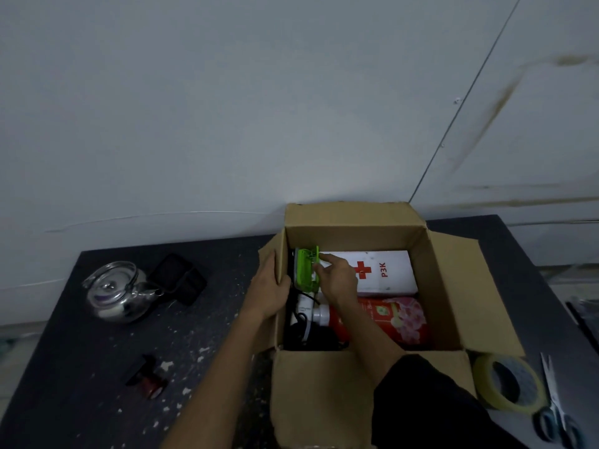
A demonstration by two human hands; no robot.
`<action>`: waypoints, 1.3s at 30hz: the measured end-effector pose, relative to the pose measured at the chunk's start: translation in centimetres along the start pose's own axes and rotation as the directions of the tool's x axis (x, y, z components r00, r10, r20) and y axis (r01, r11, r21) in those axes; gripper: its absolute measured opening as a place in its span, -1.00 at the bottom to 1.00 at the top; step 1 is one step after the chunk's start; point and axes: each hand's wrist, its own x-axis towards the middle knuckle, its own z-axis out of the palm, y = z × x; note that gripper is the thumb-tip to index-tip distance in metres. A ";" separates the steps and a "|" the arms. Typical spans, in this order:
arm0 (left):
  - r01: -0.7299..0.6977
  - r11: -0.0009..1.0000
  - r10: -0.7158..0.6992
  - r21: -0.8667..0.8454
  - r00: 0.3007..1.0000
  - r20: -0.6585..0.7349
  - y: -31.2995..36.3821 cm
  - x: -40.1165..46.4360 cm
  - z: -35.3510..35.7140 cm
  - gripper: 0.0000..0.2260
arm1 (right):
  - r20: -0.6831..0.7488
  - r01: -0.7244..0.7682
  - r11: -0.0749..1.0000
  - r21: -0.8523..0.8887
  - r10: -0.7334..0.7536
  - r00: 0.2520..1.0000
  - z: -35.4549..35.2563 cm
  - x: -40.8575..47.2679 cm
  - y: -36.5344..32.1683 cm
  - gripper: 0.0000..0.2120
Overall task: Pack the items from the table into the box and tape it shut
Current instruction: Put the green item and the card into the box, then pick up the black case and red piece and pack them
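An open cardboard box [353,222] stands on the dark table [81,351]. Inside lie a white first-aid case with a red cross [389,270], a red floral pouch with a white cap [389,319] and a white corded item [304,307]. A green and white appliance [304,265] stands on edge against the box's left wall. My right hand [337,278] reaches into the box with its fingers on that green appliance. Gripping the box's left wall from outside is my left hand [269,290]. On the table remain a steel kettle [115,291], a black tray-like object [178,277] and a small dark red item [149,377].
A roll of yellowish tape [505,384] and a pair of scissors [554,409] lie on the table right of the box. The right box flap [463,286] folds outward. A white wall rises behind the table. White flecks dot the tabletop.
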 end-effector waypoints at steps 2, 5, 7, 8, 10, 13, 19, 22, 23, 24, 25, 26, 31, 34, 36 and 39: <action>0.000 1.000 0.001 -0.011 1.000 0.013 -0.2 -0.6 0.1 -0.41 | -0.009 -0.033 0.999 -0.004 0.033 0.999 0.1 0.2 -0.3 -0.68; 0.014 0.999 -0.013 -0.049 1.000 0.014 -0.3 -1.5 0.3 -0.42 | 0.001 -0.071 0.997 0.002 0.071 0.997 0.0 0.2 -0.5 -0.69; 0.028 0.998 -0.028 -0.063 1.000 0.004 -0.4 -1.9 0.3 -0.41 | 0.028 -0.090 0.996 0.029 0.089 0.996 0.0 0.3 -0.3 -0.67; 0.029 0.997 -0.029 -0.067 1.000 -0.009 -0.4 -2.5 -0.1 -0.40 | 0.040 -0.089 0.995 0.053 0.087 0.995 0.0 0.0 -0.2 -0.64; 0.030 0.996 -0.033 -0.083 0.999 -0.037 -0.7 -3.0 -0.8 -0.41 | 0.034 -0.100 0.990 0.098 0.098 0.995 -0.5 -0.4 -0.3 -0.59; 0.032 0.994 -0.043 -0.109 0.995 -0.094 -1.8 -4.0 -2.5 -0.45 | -0.027 -0.031 0.993 0.117 0.034 0.999 -1.6 -1.8 -1.5 -0.62; 0.012 0.992 -0.039 -0.126 0.976 -0.213 -4.1 -7.0 -5.7 -0.61 | 0.011 0.233 0.955 0.186 -0.239 0.971 -1.9 -6.6 -7.2 -0.71; 0.075 0.986 -0.115 -0.148 0.951 -0.289 -7.1 -8.9 -7.3 -0.67 | 0.112 0.330 0.915 0.233 -0.363 0.925 0.1 -9.6 -10.3 -0.71; 0.107 0.982 -0.153 -0.156 0.935 -0.320 -8.6 -9.7 -7.8 -0.68 | 0.145 0.354 0.906 0.234 -0.392 0.908 1.2 -10.7 -11.2 -0.71; 0.145 0.976 -0.194 -0.160 0.915 -0.353 -10.0 -10.5 -8.1 -0.69 | 0.179 0.377 0.897 0.230 -0.420 0.890 2.2 -11.6 -11.7 -0.70; 0.199 0.967 -0.246 -0.158 0.889 -0.386 -11.8 -11.4 -8.5 -0.69 | 0.230 0.393 0.895 0.210 -0.436 0.870 3.5 -12.6 -12.2 -0.70; 0.259 0.954 -0.299 -0.151 0.861 -0.411 -13.5 -12.4 -8.6 -0.69 | 0.281 0.404 0.894 0.192 -0.444 0.851 4.8 -13.5 -12.3 -0.69; 0.439 0.883 -0.468 -0.169 0.788 -0.399 -20.2 -16.3 -8.2 -0.65 | 0.497 0.400 0.912 0.092 -0.390 0.775 10.4 -17.1 -11.7 -0.69; 0.415 0.881 -0.472 -0.226 0.799 -0.372 -22.7 -17.1 -7.7 -0.62 | 0.592 0.352 0.936 0.021 -0.296 0.750 13.6 -18.6 -11.1 -0.67; 0.399 0.883 -0.465 -0.246 0.813 -0.350 -23.5 -17.3 -7.8 -0.61 | 0.638 0.323 0.946 -0.034 -0.228 0.735 15.7 -19.5 -10.8 -0.63; 0.379 0.888 -0.451 -0.261 0.826 -0.338 -24.5 -17.5 -8.3 -0.63 | 0.660 0.282 0.953 -0.111 -0.141 0.738 19.1 -20.7 -10.5 -0.56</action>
